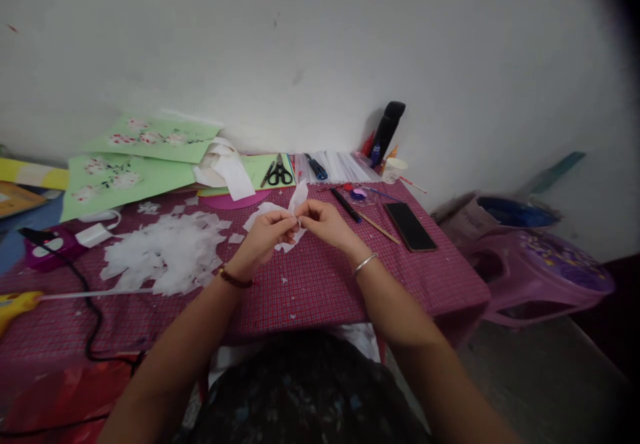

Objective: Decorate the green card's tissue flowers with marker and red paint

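Note:
My left hand (274, 231) and my right hand (323, 221) meet over the front middle of the table, their fingertips pinched together on a piece of thin white paper (300, 197). Pale petal-like parts of it stick out above and to the left of the fingers. Whether these are one piece or several, I cannot tell. Left of my left hand lies a big heap of white paper pieces (167, 251). A dark marker pen (346, 205) and a thin wooden stick (379, 227) rest just right of my right hand.
Black scissors (280, 172), a phone (411, 227) and a paper cup (394, 171) are on the checked tablecloth (320, 297). Green painted sheets (135, 164) lean at back left. A yellow glue gun (17, 307) and a black cable (90, 311) lie left. A pink stool (540, 277) stands right.

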{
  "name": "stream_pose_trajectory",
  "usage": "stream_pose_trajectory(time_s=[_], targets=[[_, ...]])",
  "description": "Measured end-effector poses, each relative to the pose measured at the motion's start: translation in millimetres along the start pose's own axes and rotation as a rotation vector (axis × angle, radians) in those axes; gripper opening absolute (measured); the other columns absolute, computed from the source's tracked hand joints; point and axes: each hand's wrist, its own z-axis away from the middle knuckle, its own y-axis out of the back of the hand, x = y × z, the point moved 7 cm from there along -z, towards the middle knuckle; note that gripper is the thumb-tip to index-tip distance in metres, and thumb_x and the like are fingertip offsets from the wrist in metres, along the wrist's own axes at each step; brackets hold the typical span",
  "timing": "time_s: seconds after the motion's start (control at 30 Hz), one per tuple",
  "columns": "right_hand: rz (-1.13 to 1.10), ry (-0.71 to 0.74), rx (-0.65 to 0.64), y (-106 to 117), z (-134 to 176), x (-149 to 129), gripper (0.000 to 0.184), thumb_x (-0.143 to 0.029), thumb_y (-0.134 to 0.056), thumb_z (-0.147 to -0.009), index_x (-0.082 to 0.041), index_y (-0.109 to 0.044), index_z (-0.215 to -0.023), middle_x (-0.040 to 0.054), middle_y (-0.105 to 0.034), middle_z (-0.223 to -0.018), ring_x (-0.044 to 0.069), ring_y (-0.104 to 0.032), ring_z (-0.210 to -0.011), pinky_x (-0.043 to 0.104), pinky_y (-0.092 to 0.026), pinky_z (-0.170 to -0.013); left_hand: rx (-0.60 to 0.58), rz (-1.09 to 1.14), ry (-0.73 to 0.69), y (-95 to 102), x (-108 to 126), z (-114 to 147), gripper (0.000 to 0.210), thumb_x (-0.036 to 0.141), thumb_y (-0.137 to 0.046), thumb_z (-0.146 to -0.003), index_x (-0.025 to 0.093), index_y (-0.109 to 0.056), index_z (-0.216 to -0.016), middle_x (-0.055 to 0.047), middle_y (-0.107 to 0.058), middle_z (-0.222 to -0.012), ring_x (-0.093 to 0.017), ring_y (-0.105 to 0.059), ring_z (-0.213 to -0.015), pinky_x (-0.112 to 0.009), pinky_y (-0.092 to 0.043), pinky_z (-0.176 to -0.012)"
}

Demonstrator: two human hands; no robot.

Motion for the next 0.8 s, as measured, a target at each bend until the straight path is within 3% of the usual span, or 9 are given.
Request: stream_pose_trajectory(time_s=[0.23,0.8], targets=[[0.372,0.196,0.103,4.5,4.4,-17.7,0.015,-0.009,-0.051,-0.083,-0.020,-0.061,-0.080,0.0020,-0.064,-0.082,0.016,-0.059,-0.079,0.028,-0.043,-0.073,-0.033,0.090,0.097,-1.8,-6.1,1.5,0.027,0.036,-0.081,-0.064,0.013,-0.073,-0.075,-0.004,-0.069,-0.075,-0.009,-0.057,-0.059,-0.023,-0.052,-0.058],[0.445,0.182,0.062,-0.2,5.7,-18.9,0.015,-0.009,-0.051,-0.084,-0.020,-0.060,-0.080,0.0022,-0.064,-0.083,0.016,-0.058,-0.079,0.028,-0.042,-0.073,0.023,-0.003,0.106,2.0,-8.8,-1.2,0.015,0.029,-0.075,-0.068,0.015,-0.070,-0.069,-0.004,-0.068,-0.070,-0.009,-0.057,-0.057,-0.024,-0.051,-0.057]])
